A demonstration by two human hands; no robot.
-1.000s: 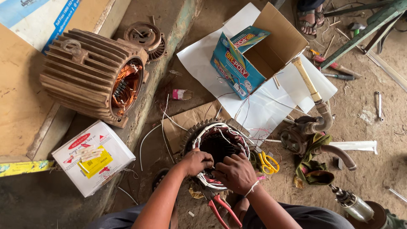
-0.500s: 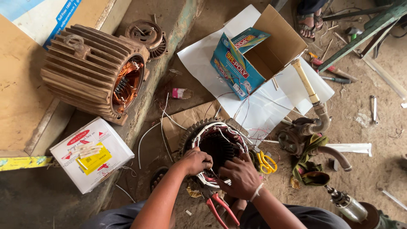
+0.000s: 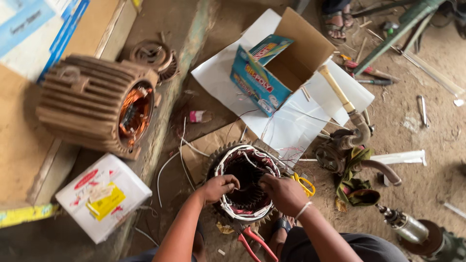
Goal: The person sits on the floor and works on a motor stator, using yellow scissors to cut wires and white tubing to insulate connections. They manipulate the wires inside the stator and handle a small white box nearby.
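Observation:
A round motor stator (image 3: 245,182) with dark windings and white sleeved wires around its rim sits on the floor between my knees. My left hand (image 3: 218,187) is curled on its left rim, fingers pinching at the windings. My right hand (image 3: 284,193) grips the right rim, fingers bent into the bore. What each fingertip holds is hidden. Yellow-handled scissors (image 3: 305,183) lie just right of my right hand. Red-handled pliers (image 3: 250,240) lie below the stator.
A large finned motor housing (image 3: 94,111) with copper coils lies at left. A white box (image 3: 102,201) sits below it. An open cardboard box (image 3: 281,58) rests on white paper (image 3: 291,126). A pipe fitting with a rag (image 3: 352,174) and scattered tools lie at right.
The camera has shifted slightly. Both hands have stayed on the stator rim, with the right hand shifting a little along the windings.

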